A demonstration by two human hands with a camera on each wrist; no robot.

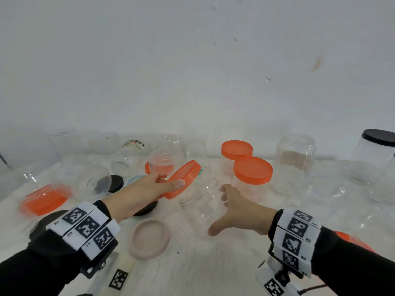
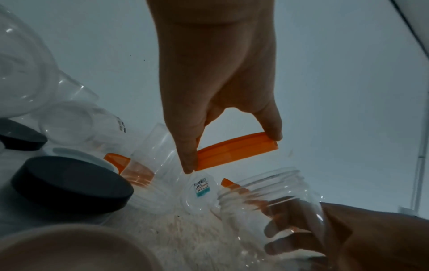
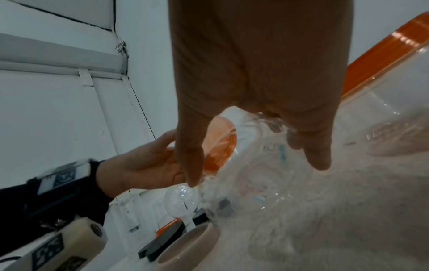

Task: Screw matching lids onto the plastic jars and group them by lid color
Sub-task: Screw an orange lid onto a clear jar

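My left hand (image 1: 136,194) pinches a round orange lid (image 1: 183,182) by its ribbed rim, thumb on one edge and fingers on the opposite edge; the lid is translucent plastic, tilted on its side above the table (image 1: 192,263). My right hand (image 1: 237,212) wraps a clear plastic jar (image 1: 201,199), thumb spread wide on the near side and fingers curled round the far wall; the jar is cylindrical, smooth, with moulded threads at its open mouth, and it leans toward the lid, the mouth just below it. Behind my right hand stand two capped jars (image 1: 252,174) with flat orange lids, close together; a black-lidded jar (image 1: 374,146) stands at the far right. Near my left wrist lies a shallow pinkish-beige lid (image 1: 150,239), matte and round, resting upturned; a black lid (image 2: 69,185) sits beside it, partly under my left hand; the tabletop looks pale and rough-grained; more clear, uncapped jars crowd the back by the wall.
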